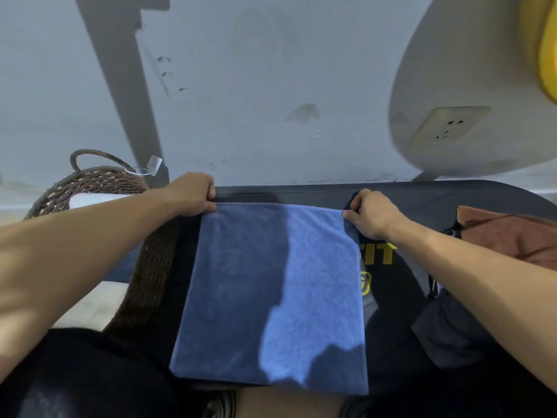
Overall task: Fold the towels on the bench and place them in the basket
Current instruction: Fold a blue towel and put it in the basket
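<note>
Blue towel (271, 291) lies spread flat across the black padded bench (422, 203), folded into a neat rectangle with its far edge toward the wall. The woven wicker basket (99, 182) stands at the bench's left end, just beside the towel, a white cloth (90, 200) showing inside. A brown towel (500, 233) lies crumpled at the right end. The left hand (193, 194) pinches the towel's far left corner; the right hand (372, 215) pinches the far right corner.

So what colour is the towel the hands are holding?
Blue. The towel lies flat on the bench, seen in the head view, the only one here.
</note>
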{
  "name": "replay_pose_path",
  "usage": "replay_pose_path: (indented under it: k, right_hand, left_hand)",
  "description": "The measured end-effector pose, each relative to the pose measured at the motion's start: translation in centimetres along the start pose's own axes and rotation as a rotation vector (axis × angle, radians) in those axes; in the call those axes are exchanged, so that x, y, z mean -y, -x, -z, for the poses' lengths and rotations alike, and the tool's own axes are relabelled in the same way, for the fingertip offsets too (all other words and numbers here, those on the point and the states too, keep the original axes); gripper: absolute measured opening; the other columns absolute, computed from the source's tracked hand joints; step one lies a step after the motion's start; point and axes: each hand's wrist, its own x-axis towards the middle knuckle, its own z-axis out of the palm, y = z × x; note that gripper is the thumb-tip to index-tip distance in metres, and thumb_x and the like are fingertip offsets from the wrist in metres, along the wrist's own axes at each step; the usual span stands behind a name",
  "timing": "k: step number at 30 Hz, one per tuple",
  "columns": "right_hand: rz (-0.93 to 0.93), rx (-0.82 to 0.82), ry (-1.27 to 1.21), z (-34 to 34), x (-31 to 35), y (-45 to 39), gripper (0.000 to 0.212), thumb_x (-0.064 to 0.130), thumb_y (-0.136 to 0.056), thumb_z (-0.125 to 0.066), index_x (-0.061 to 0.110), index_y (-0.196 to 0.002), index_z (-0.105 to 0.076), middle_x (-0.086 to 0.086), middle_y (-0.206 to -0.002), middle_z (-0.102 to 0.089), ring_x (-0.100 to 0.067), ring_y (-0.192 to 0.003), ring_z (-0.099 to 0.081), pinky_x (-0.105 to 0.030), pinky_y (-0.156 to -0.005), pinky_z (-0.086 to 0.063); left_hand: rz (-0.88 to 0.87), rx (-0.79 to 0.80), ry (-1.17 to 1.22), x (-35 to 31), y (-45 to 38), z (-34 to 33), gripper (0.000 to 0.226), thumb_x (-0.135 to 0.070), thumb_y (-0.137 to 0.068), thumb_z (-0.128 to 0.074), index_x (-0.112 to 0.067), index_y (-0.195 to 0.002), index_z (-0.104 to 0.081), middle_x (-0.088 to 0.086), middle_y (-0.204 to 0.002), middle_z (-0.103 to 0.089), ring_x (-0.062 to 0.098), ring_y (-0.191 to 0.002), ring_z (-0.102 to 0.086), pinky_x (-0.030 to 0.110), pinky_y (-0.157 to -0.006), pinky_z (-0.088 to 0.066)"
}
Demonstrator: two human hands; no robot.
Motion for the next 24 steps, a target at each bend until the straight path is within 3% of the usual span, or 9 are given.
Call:
replay_pose_path:
  k: [3, 7, 9, 11, 14, 19, 21, 24]
  right_hand:
    - [0.049, -0.006, 0.037, 0.3, -0.4, 0.2, 0.031, 0.035, -0.088, -0.071, 0.011, -0.102, -0.059, -0.011, -0.105, -0.065, -0.027, -0.101, -0.058, -0.03, -0.077, -0.043]
    - [0.062, -0.01, 0.118, 0.6, 0.3, 0.3, 0.03, 0.033, -0.087, -0.07, 0.002, -0.092, -0.071, -0.012, -0.092, -0.071, -0.027, -0.088, -0.061, -0.031, -0.069, -0.046]
    - [0.079, 0.0, 0.166, 0.6, 0.8, 0.2, 0.028, 0.028, -0.088, -0.067, 0.002, -0.096, -0.069, -0.013, -0.099, -0.07, -0.028, -0.091, -0.06, -0.032, -0.072, -0.047]
    - [0.103, 0.005, 0.211, 0.6, 1.1, 0.3, 0.025, 0.026, -0.088, -0.065, 0.005, -0.099, -0.064, -0.012, -0.107, -0.064, -0.031, -0.101, -0.06, -0.033, -0.078, -0.048]
    - [0.116, 0.021, 0.25, 0.7, 1.4, 0.5, 0.015, 0.022, -0.086, -0.063, 0.008, -0.084, -0.058, -0.013, -0.101, -0.061, -0.033, -0.099, -0.061, -0.032, -0.071, -0.047]
    - [0.109, 0.062, 0.257, 0.4, 1.5, 1.0, 0.031, 0.019, -0.093, -0.056, 0.003, -0.119, -0.052, -0.018, -0.126, -0.048, -0.035, -0.117, -0.049, -0.042, -0.094, -0.047]
    - [0.104, 0.051, 0.223, 0.0, 1.5, 1.3, 0.035, 0.015, -0.093, -0.056, 0.003, -0.124, -0.047, -0.019, -0.126, -0.049, -0.036, -0.112, -0.053, -0.041, -0.087, -0.047]
    - [0.093, 0.074, 0.157, 0.2, 1.4, 1.4, 0.034, 0.017, -0.092, -0.058, 0.006, -0.122, -0.048, -0.016, -0.117, -0.058, -0.032, -0.102, -0.059, -0.037, -0.075, -0.048]
  left_hand:
    - [-0.006, 0.062, -0.031, -0.1, 0.3, 0.2, 0.008, -0.023, -0.084, -0.072, -0.015, -0.084, -0.069, -0.003, -0.081, -0.063, 0.018, -0.082, -0.057, 0.025, -0.075, -0.041]
    - [-0.031, 0.16, -0.102, -0.4, 0.8, 0.6, 0.009, -0.023, -0.087, -0.066, -0.015, -0.086, -0.07, -0.001, -0.085, -0.066, 0.018, -0.081, -0.058, 0.024, -0.072, -0.04]
    - [-0.025, 0.181, -0.086, -0.5, 0.9, 1.0, 0.003, -0.017, -0.081, -0.069, -0.018, -0.081, -0.066, -0.005, -0.08, -0.066, 0.018, -0.078, -0.059, 0.024, -0.069, -0.041]
    - [-0.004, 0.187, -0.037, -0.8, 1.1, 1.4, 0.014, -0.012, -0.076, -0.073, -0.02, -0.082, -0.062, -0.006, -0.076, -0.064, 0.016, -0.073, -0.059, 0.024, -0.066, -0.041]
    - [-0.016, 0.189, -0.029, -0.8, 1.3, 1.6, 0.013, -0.011, -0.077, -0.072, -0.017, -0.087, -0.07, -0.007, -0.071, -0.065, 0.011, -0.066, -0.058, 0.023, -0.061, -0.042]
    - [0.038, 0.099, 0.17, -0.2, 1.3, 2.0, 0.008, -0.025, -0.082, -0.077, -0.017, -0.082, -0.075, -0.005, -0.069, -0.067, 0.006, -0.058, -0.057, 0.016, -0.055, -0.043]
    - [0.136, 0.106, 0.331, -0.2, 1.3, 2.2, 0.014, -0.029, -0.084, -0.077, -0.018, -0.077, -0.074, 0.001, -0.073, -0.071, 0.01, -0.058, -0.061, 0.021, -0.059, -0.052]
    - [0.22, 0.179, 0.434, -0.6, 1.5, 2.3, 0.017, -0.026, -0.085, -0.077, -0.012, -0.078, -0.072, 0.012, -0.083, -0.075, 0.025, -0.073, -0.07, 0.041, -0.078, -0.058]
